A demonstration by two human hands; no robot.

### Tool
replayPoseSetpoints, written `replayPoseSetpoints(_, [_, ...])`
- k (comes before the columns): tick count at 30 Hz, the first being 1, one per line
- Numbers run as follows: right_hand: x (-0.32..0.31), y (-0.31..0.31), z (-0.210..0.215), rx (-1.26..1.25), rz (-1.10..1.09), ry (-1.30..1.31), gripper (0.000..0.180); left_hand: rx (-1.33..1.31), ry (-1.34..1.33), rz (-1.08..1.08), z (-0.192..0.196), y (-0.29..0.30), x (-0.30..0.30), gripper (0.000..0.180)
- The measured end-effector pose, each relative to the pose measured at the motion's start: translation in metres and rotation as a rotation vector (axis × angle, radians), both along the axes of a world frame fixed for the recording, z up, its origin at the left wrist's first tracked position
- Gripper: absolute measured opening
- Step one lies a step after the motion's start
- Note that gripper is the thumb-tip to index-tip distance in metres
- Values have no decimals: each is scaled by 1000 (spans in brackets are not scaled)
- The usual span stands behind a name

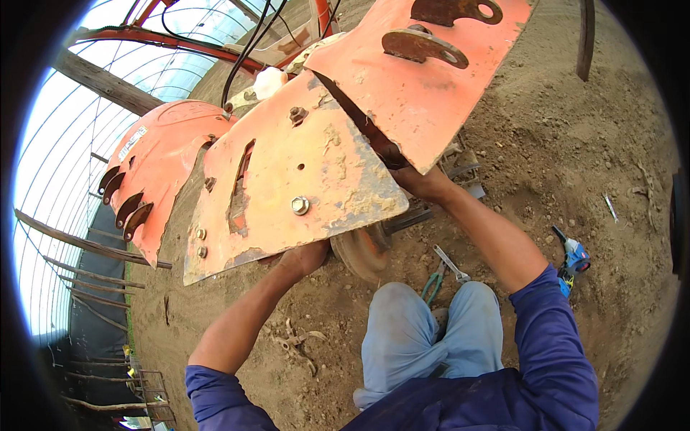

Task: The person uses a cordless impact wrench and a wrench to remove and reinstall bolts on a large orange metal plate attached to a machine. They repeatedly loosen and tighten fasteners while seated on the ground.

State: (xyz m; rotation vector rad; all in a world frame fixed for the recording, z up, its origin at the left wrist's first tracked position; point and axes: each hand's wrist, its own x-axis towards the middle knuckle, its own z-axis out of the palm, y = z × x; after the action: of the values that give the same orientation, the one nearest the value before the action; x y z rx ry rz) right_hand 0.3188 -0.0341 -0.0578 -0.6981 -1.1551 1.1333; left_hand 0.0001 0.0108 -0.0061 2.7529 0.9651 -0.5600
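In front of me is a worn orange metal plate [280, 165] with chipped paint, a slot and several bolts, one of them a shiny hex bolt [300, 205]. My left hand [309, 256] reaches under the plate's lower edge, its fingers hidden behind the metal. A larger orange panel [424, 86] with rusty lugs stands at the right, a dark gap between it and the plate. Into that gap goes my right hand [418, 181], its fingers also out of sight. Below the plate, between my arms, shows a rusty round part [365, 253].
By my knees lie an adjustable wrench [451, 263] and green-handled pliers [433, 284]. A blue power tool [573, 258] rests on the soil to the right. Another orange cover [162, 158] with lugs is at left. A wooden post [586, 39] stands at far right.
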Motion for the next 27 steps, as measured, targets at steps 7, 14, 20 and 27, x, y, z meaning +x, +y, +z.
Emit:
replayPoseSetpoints(7, [6,12,-4,172,-46,-252,32,211,-362,-187,1,-7,-1,38])
replayPoseSetpoints(14, [7,8,27,512,-202,-580,44,73,-301,-36,-1,-5,-9,29])
replayPoseSetpoints(20, [7,9,45,691,-134,-802,50,-25,-304,73,-5,-11,-17,26])
replayPoseSetpoints(27, [6,-1,50,652,41,-809,57,-121,-297,179,-4,-13,-21,30])
